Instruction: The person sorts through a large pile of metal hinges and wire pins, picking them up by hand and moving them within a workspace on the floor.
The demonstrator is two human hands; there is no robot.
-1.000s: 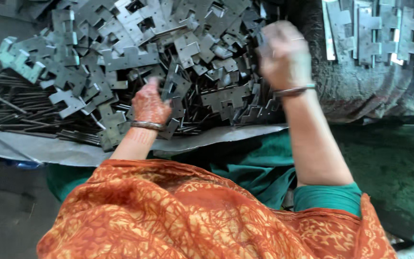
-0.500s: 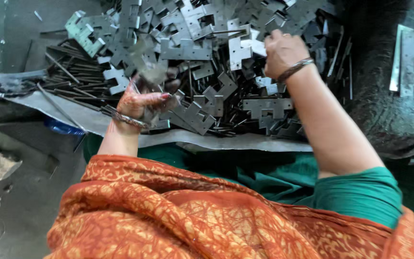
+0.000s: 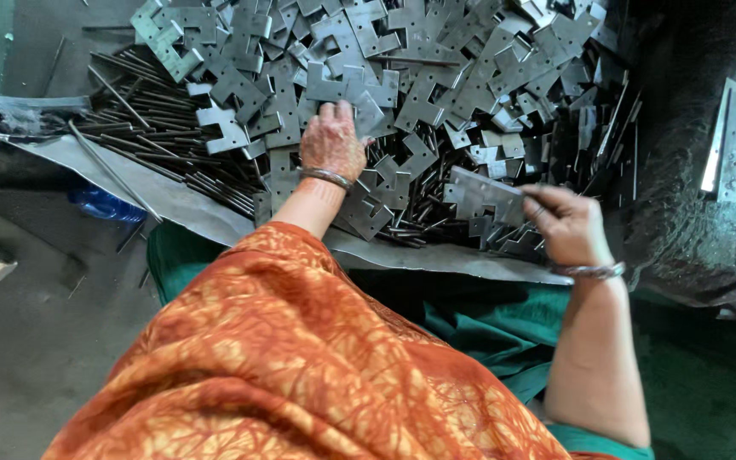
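My left hand (image 3: 331, 143) lies flat, fingers spread, on the plate pile (image 3: 436, 77). My right hand (image 3: 566, 223) pinches one plate (image 3: 480, 192) above the rods (image 3: 155, 153).

An orange shawl (image 3: 300, 366) with a crackled batik pattern draped the shoulders over a teal-green garment (image 3: 487, 332). Each wrist carried a thin silver bangle, and the left hand (image 3: 331, 145) bore reddish henna patterning; the right hand (image 3: 568, 226) was plain.

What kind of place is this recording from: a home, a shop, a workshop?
Probably a small metalworking or hardware assembly workshop. A big pile of stamped metal plates lies beside a heap of thin metal rods on a sheet. The right hand holds one plate; the left hand rests on the pile.
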